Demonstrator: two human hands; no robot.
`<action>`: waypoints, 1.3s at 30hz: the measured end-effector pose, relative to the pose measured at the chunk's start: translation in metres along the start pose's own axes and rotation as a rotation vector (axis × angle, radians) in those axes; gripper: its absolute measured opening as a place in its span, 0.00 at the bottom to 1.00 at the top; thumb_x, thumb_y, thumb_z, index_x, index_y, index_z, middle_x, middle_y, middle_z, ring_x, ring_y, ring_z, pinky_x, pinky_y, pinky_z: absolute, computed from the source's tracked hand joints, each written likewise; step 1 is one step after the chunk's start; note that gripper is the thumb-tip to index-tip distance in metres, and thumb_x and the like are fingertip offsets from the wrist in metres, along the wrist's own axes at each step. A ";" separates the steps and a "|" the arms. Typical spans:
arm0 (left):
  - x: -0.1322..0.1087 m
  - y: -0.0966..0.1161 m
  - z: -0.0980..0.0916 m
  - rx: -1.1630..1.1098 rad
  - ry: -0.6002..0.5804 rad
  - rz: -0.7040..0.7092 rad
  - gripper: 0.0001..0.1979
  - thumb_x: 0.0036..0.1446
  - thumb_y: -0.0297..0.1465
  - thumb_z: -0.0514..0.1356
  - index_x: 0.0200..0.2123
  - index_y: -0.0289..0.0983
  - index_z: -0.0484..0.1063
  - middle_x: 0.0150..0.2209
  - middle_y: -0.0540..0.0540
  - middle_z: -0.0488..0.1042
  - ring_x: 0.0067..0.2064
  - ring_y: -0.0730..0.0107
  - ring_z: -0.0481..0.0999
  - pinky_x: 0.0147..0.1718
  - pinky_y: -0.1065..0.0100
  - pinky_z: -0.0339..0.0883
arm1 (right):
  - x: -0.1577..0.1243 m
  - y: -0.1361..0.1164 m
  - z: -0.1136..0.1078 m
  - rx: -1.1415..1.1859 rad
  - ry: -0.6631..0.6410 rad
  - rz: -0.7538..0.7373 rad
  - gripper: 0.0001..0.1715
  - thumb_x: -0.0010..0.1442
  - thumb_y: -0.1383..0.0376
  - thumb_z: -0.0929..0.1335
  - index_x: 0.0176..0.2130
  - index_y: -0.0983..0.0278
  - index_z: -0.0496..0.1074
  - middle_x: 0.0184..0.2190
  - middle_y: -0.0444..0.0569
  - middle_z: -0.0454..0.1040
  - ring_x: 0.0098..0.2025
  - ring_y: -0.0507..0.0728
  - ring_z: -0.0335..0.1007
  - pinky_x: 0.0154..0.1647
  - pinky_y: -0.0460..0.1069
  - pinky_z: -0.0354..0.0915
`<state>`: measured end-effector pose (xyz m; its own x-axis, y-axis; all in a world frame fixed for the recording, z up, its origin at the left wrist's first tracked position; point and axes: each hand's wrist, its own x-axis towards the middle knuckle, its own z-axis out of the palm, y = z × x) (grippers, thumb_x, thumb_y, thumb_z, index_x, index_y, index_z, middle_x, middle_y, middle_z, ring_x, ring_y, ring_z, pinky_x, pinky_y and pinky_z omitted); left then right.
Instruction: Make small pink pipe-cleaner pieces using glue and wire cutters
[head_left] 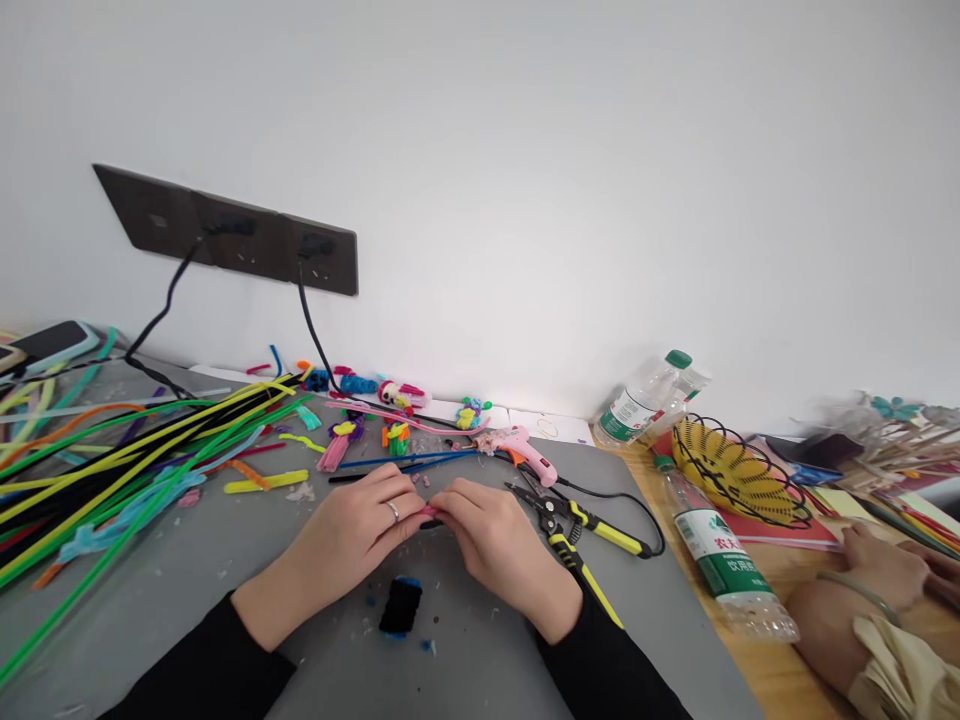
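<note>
My left hand [352, 535] and my right hand [495, 540] meet at the middle of the grey mat [187, 580], fingertips pinched together on a short pink pipe cleaner piece [430, 511]. A ring shows on my left hand. A small black and blue fuzzy piece [401, 606] lies on the mat just below my hands. Yellow-handled pliers [581, 535] lie right beside my right hand. A pink glue gun [525, 452] rests behind them.
Long pipe cleaners [112, 450] in green, yellow and black fan across the left. Small finished figures [401, 395] line the wall. Two plastic bottles [724, 565] and a yellow-black wire basket [731, 470] sit right. Another person's hand [881, 570] rests at the right edge.
</note>
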<state>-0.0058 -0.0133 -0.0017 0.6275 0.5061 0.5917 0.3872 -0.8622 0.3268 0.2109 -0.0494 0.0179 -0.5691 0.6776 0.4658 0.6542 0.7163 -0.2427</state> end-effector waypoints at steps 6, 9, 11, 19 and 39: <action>0.000 -0.002 0.000 -0.012 -0.006 0.014 0.16 0.76 0.32 0.51 0.39 0.39 0.77 0.34 0.48 0.79 0.38 0.66 0.75 0.36 0.67 0.70 | 0.000 0.000 -0.001 0.011 -0.003 -0.004 0.13 0.75 0.71 0.60 0.44 0.64 0.73 0.34 0.49 0.75 0.33 0.55 0.71 0.33 0.48 0.64; 0.000 -0.002 -0.001 -0.006 -0.020 0.017 0.16 0.76 0.32 0.51 0.39 0.40 0.78 0.34 0.48 0.79 0.38 0.66 0.76 0.36 0.68 0.71 | 0.000 -0.001 -0.001 0.011 0.000 -0.009 0.13 0.75 0.71 0.60 0.44 0.64 0.72 0.34 0.49 0.75 0.33 0.55 0.71 0.33 0.48 0.64; 0.000 -0.002 -0.001 -0.008 -0.025 0.015 0.17 0.76 0.33 0.51 0.39 0.40 0.78 0.34 0.48 0.79 0.38 0.66 0.76 0.36 0.68 0.71 | 0.000 0.000 -0.001 0.010 0.002 -0.008 0.13 0.75 0.72 0.60 0.44 0.64 0.72 0.34 0.49 0.75 0.33 0.55 0.71 0.33 0.48 0.64; 0.001 -0.002 -0.003 0.002 -0.032 0.029 0.17 0.76 0.32 0.51 0.39 0.39 0.78 0.35 0.49 0.79 0.38 0.66 0.76 0.37 0.68 0.71 | 0.000 -0.001 -0.002 0.006 -0.019 -0.017 0.15 0.75 0.72 0.58 0.44 0.64 0.72 0.34 0.50 0.75 0.33 0.55 0.70 0.33 0.48 0.64; 0.001 0.003 -0.002 0.057 0.071 -0.017 0.12 0.74 0.35 0.53 0.42 0.40 0.75 0.37 0.47 0.80 0.40 0.65 0.79 0.39 0.69 0.73 | 0.001 0.002 -0.002 -0.006 0.031 0.014 0.14 0.76 0.69 0.59 0.45 0.65 0.73 0.36 0.51 0.77 0.35 0.56 0.72 0.34 0.49 0.65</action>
<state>-0.0053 -0.0151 0.0009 0.5720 0.5161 0.6375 0.4365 -0.8496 0.2962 0.2127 -0.0481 0.0193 -0.5445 0.6819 0.4884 0.6647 0.7060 -0.2445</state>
